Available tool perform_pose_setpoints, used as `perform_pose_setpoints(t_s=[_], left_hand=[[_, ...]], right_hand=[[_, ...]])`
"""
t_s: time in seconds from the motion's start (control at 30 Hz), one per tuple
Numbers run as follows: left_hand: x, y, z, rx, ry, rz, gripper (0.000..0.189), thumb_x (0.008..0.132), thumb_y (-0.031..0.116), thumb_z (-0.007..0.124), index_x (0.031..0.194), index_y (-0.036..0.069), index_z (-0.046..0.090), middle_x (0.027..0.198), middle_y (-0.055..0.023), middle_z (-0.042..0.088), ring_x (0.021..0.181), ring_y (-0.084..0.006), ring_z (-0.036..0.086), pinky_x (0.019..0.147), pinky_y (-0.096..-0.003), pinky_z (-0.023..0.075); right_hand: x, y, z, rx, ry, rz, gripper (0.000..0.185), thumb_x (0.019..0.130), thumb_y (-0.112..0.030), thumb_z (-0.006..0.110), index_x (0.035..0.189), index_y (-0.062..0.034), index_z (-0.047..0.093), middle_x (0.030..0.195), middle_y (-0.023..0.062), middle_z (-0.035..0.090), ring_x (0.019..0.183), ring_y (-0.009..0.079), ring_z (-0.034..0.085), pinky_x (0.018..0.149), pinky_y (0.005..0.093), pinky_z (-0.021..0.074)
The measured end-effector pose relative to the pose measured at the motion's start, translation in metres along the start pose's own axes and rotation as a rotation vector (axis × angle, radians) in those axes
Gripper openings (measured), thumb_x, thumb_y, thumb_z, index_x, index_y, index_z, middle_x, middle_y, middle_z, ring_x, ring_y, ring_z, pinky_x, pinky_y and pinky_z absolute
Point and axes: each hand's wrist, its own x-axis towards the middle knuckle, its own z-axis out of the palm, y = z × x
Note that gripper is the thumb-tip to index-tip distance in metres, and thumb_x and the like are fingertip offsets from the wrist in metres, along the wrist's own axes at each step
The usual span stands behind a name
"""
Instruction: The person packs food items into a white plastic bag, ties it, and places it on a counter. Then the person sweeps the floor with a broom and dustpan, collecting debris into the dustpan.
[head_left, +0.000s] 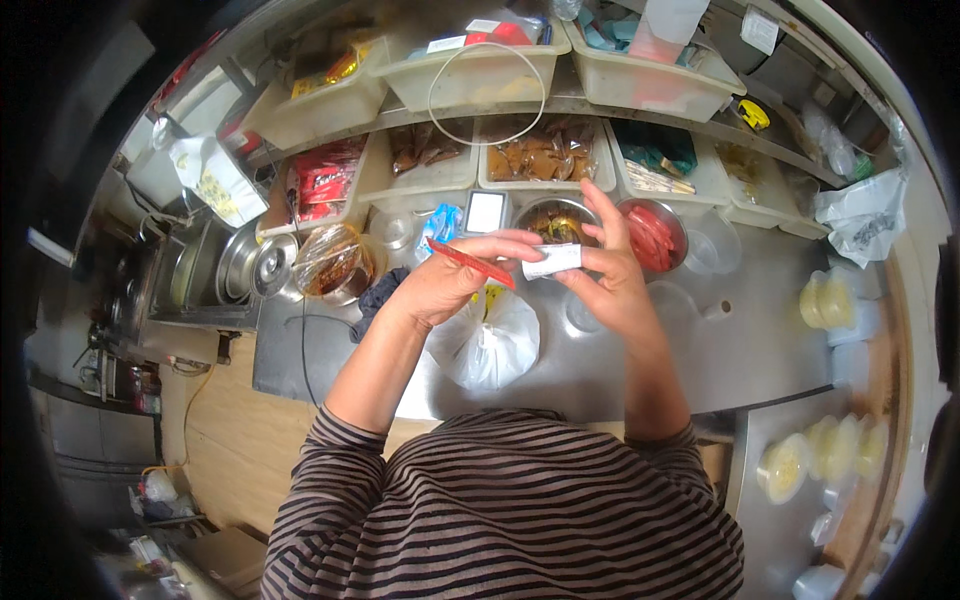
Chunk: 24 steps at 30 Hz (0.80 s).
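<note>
My left hand (454, 281) holds a thin red printed packet (472, 264) between thumb and palm. Its fingertips meet the left end of a small white paper slip (553, 261), which is curled and bears print. The slip's right end is pinched by the thumb and index finger of my right hand (611, 281), whose other fingers are spread. Below the left hand, a filled white plastic bag (487, 345) stands gathered at its top on the steel table (585, 382). Something yellow shows at the bag's top; the bag's contents are hidden.
Behind the hands stand a steel bowl of dark food (551, 212), a bowl of red strips (654, 234) and a film-covered pot (334, 262). A white-screened device (486, 212) stands nearby. Plastic bins (480, 82) line the shelf. Lidded tubs (784, 469) sit at right.
</note>
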Motion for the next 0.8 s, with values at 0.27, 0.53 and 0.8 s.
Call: perform_pose_setpoints(t_s=[0.27,0.53,0.8], left_hand=[[-0.045,0.002,-0.007,0.017,0.024,0.026,0.05,0.075,0.044,0.069,0.104,0.004,0.068,0.121,-0.0094,0.053,0.114,-0.0233,0.046,0.099,-0.0363,0.0334],[-0.061,0.018,0.006,-0.05,0.058,0.059,0.067,0.067,0.036,0.078,0.122,0.003,0.057,0.122,-0.009,0.053,0.12,-0.0222,0.044,0.102,-0.0344,0.0314],[-0.062,0.005,-0.004,0.0,0.025,0.087,0.065,0.071,0.037,0.075,0.123,0.002,0.056,0.123,-0.0099,0.053,0.12,-0.0229,0.044,0.104,-0.0366,0.0297]], right_hand=[[-0.004,-0.02,0.027,-0.207,0.025,-0.108,0.023,0.071,-0.005,0.07,0.094,-0.0055,0.069,0.143,0.0166,0.033,0.127,0.0316,0.037,0.097,0.0417,0.0372],[-0.017,-0.023,0.053,-0.168,-0.092,0.0,0.027,0.073,-0.003,0.066,0.1,-0.0004,0.066,0.123,0.0131,0.052,0.116,0.0265,0.048,0.096,0.0351,0.0389],[-0.02,-0.043,0.07,0.638,-0.055,0.402,0.022,0.084,-0.007,0.062,0.105,0.0002,0.06,0.102,0.0055,0.062,0.093,0.0119,0.058,0.081,0.0276,0.046]])
